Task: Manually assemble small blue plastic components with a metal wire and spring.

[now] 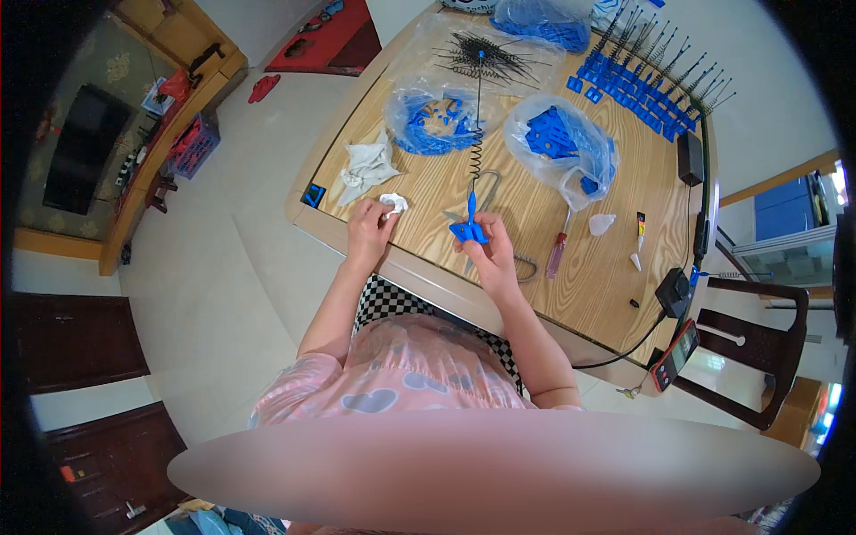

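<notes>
Between the thumb and fingers of my right hand [493,252] is a blue plastic base with a black coil spring [476,152] standing up from it; a thin rod with a small blue tip tops the spring. My left hand [366,234] is at the table's near edge, its fingers closed on a crumpled white tissue [393,205]. Just beyond lies a larger whitish cloth [367,168]. A pair of scissors [488,185] lies partly hidden behind my right hand. To the right of that hand is a screwdriver with a red handle [556,256].
Clear bags hold small blue parts [437,120] and flat blue pieces [550,132]. Black springs [481,58] lie heaped at the back. Rows of spring-topped blue pieces [637,89] stand at the far right. A glue tube [640,227], a black adapter [673,292] and a phone [675,357] are on the right.
</notes>
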`<act>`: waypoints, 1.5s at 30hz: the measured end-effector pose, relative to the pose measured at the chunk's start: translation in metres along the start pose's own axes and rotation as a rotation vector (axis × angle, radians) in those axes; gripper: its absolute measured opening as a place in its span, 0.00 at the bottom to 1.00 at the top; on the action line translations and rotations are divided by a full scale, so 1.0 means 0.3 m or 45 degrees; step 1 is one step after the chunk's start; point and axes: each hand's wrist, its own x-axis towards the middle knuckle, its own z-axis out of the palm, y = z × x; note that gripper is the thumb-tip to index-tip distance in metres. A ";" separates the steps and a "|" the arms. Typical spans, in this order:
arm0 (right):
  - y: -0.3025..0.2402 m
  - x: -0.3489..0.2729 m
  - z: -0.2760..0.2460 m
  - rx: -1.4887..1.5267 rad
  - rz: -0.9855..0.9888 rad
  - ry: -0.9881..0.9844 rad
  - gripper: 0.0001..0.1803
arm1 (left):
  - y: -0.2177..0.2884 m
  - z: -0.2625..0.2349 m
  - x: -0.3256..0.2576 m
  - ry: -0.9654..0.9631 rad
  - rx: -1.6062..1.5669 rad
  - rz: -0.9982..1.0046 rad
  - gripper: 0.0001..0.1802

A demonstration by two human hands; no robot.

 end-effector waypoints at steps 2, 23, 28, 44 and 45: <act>0.003 0.002 -0.004 0.006 -0.011 0.001 0.17 | 0.014 0.001 0.011 0.015 -0.051 -0.056 0.06; -0.003 0.002 0.010 -0.080 -0.052 0.014 0.15 | 0.002 -0.011 0.019 0.071 -0.102 0.022 0.05; 0.013 0.007 -0.007 -0.077 -0.061 0.015 0.16 | 0.008 -0.018 0.029 0.020 -0.121 -0.101 0.05; -0.006 0.009 0.011 -0.101 0.025 0.017 0.17 | 0.019 -0.044 0.044 -0.107 0.002 0.023 0.10; -0.003 0.010 0.012 -0.125 0.036 0.016 0.17 | 0.032 -0.055 0.033 -0.101 0.004 0.035 0.11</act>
